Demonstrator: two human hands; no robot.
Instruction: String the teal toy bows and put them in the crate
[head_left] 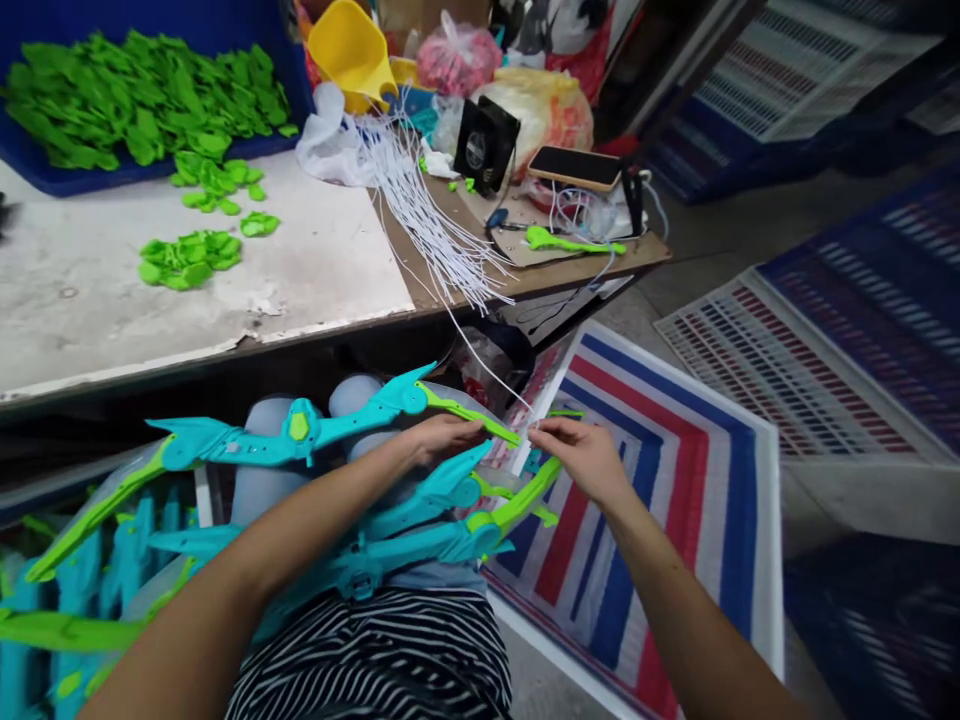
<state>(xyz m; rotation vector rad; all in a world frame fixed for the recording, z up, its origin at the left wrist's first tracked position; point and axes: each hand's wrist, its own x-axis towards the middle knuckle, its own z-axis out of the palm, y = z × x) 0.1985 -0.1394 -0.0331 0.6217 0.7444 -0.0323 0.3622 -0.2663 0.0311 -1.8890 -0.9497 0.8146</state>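
Observation:
A turquoise and green toy bow (255, 447) lies across my knees. My left hand (444, 438) is closed around its green right limb, close to the tip. Between the thumb and fingertips of my right hand (581, 455) is the end of a white cord (487, 368), just beside that tip. The cord runs back up to a bundle of white cords (431, 215) hanging over the table edge. More turquoise toy bows (420, 548) rest on my lap under my forearms. Whether the cord touches the limb tip I cannot tell.
On the worktable (315, 265) are small green plastic pieces (191, 258) and a blue bin (296, 75) full of them. A small black fan (486, 145), a phone (576, 167) and a green bow limb (570, 241) lie at right. A white-rimmed crate with striped lining (686, 520) stands beside my right arm.

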